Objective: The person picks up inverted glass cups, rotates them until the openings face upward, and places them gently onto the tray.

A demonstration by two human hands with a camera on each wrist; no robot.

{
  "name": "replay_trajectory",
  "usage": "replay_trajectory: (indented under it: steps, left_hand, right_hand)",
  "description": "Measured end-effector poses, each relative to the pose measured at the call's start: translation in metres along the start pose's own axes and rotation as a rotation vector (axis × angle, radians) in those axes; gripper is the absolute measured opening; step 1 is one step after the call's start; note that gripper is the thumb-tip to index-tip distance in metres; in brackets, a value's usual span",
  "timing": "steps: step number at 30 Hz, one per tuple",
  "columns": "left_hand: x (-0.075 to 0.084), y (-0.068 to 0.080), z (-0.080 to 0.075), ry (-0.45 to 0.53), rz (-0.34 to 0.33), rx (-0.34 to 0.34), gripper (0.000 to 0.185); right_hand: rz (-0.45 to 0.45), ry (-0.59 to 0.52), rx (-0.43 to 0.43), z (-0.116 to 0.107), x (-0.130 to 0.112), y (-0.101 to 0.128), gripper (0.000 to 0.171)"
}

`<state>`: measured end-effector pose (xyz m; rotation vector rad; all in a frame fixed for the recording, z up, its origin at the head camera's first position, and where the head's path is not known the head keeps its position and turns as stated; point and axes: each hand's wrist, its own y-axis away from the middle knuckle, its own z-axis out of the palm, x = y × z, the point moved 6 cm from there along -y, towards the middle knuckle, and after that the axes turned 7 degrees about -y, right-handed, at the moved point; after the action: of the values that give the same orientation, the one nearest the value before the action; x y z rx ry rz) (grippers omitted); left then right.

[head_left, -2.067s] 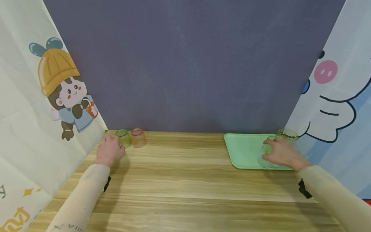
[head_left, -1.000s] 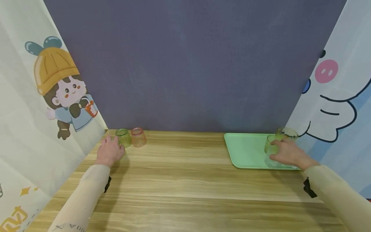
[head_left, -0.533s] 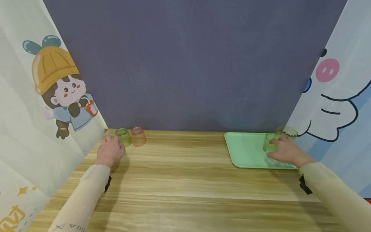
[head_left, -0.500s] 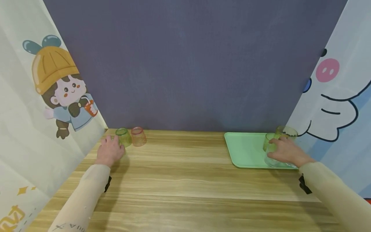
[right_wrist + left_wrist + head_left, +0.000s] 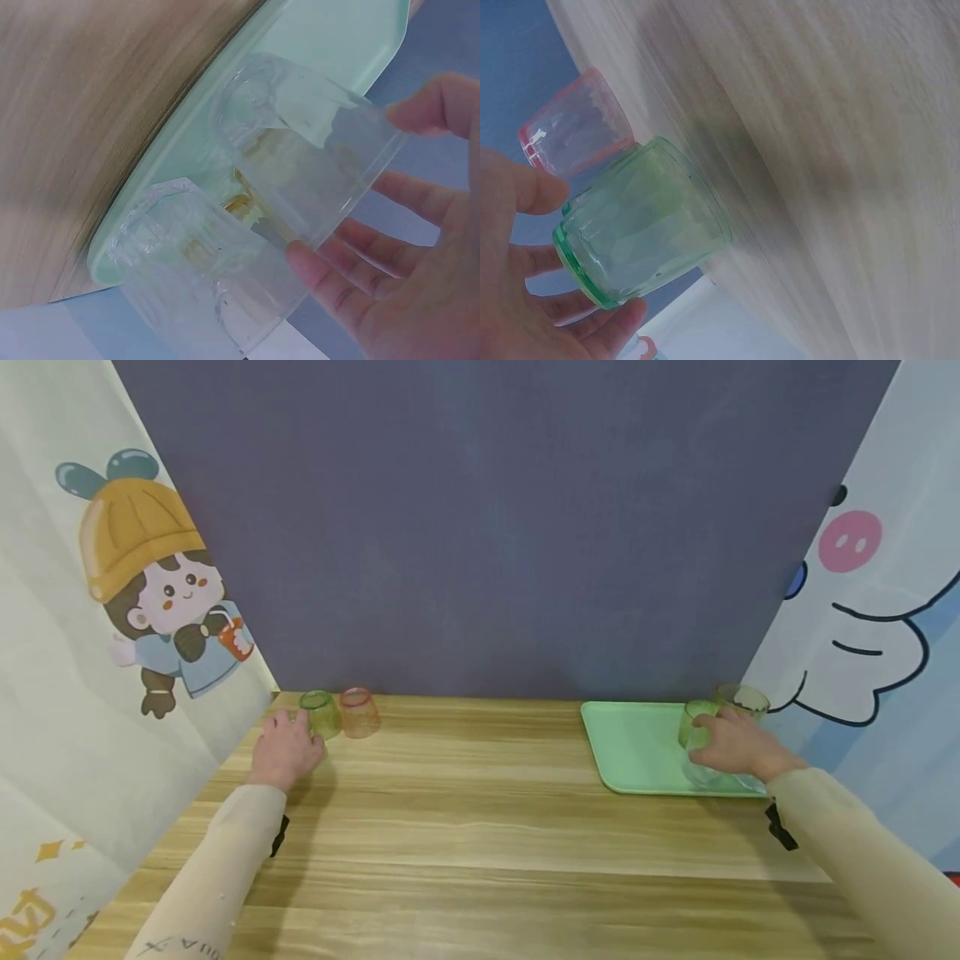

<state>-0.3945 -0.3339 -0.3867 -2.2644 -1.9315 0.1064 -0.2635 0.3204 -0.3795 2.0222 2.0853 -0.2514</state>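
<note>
My left hand (image 5: 285, 747), at the table's far left, grips an upturned green glass (image 5: 641, 225); the left wrist view shows thumb and fingers around its base end. Right beside it stand a second green glass (image 5: 322, 717) and a pink glass (image 5: 361, 714), also upturned. Over the right part of the mint-green tray (image 5: 630, 747), my right hand (image 5: 738, 745) holds a clear glass (image 5: 300, 142) near its rim, thumb on one side and fingers on the other. Another clear glass (image 5: 195, 262) stands close by it. My right hand partly hides the glasses in the head view.
Behind the held clear glass, a yellow-green glass (image 5: 692, 720) and a wider yellowish glass (image 5: 746, 697) stand on the tray. A dark grey panel (image 5: 480, 527) rises at the table's back edge. Printed sheets flank the wooden table (image 5: 480, 843) on both sides.
My right hand and the clear glass moved a little right across the tray, then slightly back left. My left hand stays on the green glass.
</note>
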Motion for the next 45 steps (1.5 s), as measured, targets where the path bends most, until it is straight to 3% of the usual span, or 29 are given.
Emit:
replay_trajectory:
  steps: [32,45]
  left_hand:
    - [0.003,0.0,0.0,-0.003,-0.022,0.01,0.05]
    - [0.006,0.0,-0.002,-0.003,-0.022,0.016,0.046]
  right_hand:
    - [-0.066,0.085,-0.003,0.002,0.01,-0.026,0.06]
    - [-0.029,0.08,0.0,0.006,0.022,-0.032,0.062]
